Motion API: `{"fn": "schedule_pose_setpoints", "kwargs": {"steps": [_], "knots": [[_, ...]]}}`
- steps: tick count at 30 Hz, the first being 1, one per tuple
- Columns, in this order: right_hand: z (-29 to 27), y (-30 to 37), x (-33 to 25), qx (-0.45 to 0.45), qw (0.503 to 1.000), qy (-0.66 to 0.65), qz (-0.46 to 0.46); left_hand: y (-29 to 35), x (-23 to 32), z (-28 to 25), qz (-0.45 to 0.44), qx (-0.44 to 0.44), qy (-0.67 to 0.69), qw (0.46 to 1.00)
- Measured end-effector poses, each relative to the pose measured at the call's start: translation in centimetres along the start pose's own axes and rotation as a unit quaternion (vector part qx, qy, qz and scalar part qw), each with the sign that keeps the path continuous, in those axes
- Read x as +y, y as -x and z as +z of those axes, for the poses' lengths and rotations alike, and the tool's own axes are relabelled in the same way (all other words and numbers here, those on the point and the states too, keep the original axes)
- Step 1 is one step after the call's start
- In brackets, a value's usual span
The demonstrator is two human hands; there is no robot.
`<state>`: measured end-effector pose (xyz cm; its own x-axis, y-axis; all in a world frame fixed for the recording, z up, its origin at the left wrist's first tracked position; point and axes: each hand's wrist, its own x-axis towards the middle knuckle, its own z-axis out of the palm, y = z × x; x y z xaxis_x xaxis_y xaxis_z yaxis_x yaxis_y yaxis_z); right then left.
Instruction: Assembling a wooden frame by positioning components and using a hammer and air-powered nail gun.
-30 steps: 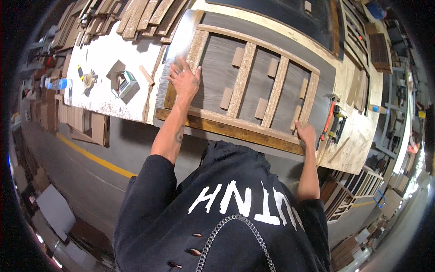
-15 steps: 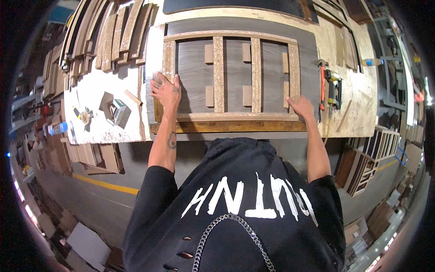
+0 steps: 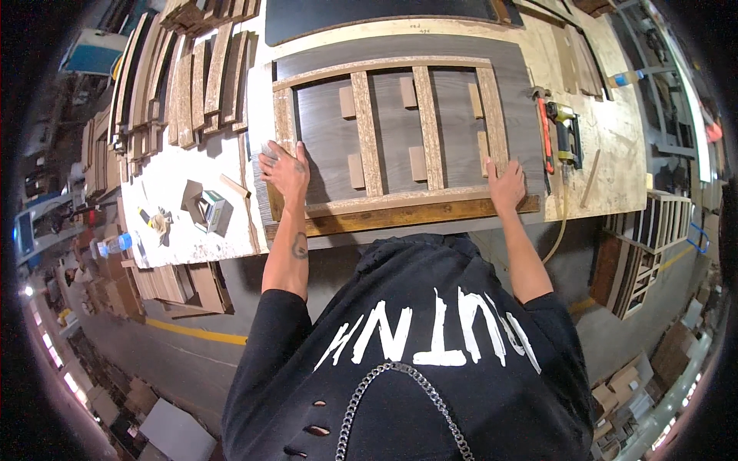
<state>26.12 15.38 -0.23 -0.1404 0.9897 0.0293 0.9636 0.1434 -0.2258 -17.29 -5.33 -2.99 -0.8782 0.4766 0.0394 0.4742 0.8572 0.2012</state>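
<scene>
A ladder-like wooden frame (image 3: 360, 146) of speckled pale bars lies on a grey wood-grain panel (image 3: 323, 84). Small wooden blocks (image 3: 408, 94) stand against its crossbars. My left hand (image 3: 286, 173) straddles the frame's left bar near the lower corner, thumb on the inner side and fingers over the outer side. At the lower right corner, my right hand (image 3: 507, 186) curls over the right bar, its thumb beside a block. Along the near side of the frame runs a darker brown wood strip (image 3: 400, 218).
Right of the panel lie an orange-handled hammer (image 3: 544, 127) and a nail gun (image 3: 567, 134) with a hose. Stacked wood strips (image 3: 201, 84) fill the bench's far left. A small open box (image 3: 206, 209) sits near left. Another dark panel (image 3: 369, 19) lies beyond.
The whole view has turned slightly, so the bench appears tilted. My right hand has moved further over the right bar, and its fingers now show on top. My left hand keeps its place.
</scene>
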Motion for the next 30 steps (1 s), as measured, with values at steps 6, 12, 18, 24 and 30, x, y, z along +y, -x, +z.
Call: {"fn": "schedule_pose_setpoints", "kwargs": {"steps": [6,12,18,24,30], "knots": [[0.88,0.19,0.35,0.074,0.997,-0.006,-0.012,-0.06,0.0,0.08,0.013,0.01,0.014,1.0],[0.93,0.24,0.33,0.069,0.997,-0.013,-0.001,-0.11,0.13,0.13,0.009,0.014,-0.044,0.999],[0.67,0.32,0.16,0.076,0.997,-0.021,0.0,0.01,0.41,-0.28,0.002,0.004,-0.04,0.999],[0.49,0.37,0.1,0.069,0.997,-0.026,0.008,-0.03,0.22,-0.08,0.0,-0.002,-0.045,0.999],[0.45,0.39,0.06,0.069,0.997,-0.022,0.006,-0.07,-0.08,0.1,0.005,0.005,-0.023,1.0]]}}
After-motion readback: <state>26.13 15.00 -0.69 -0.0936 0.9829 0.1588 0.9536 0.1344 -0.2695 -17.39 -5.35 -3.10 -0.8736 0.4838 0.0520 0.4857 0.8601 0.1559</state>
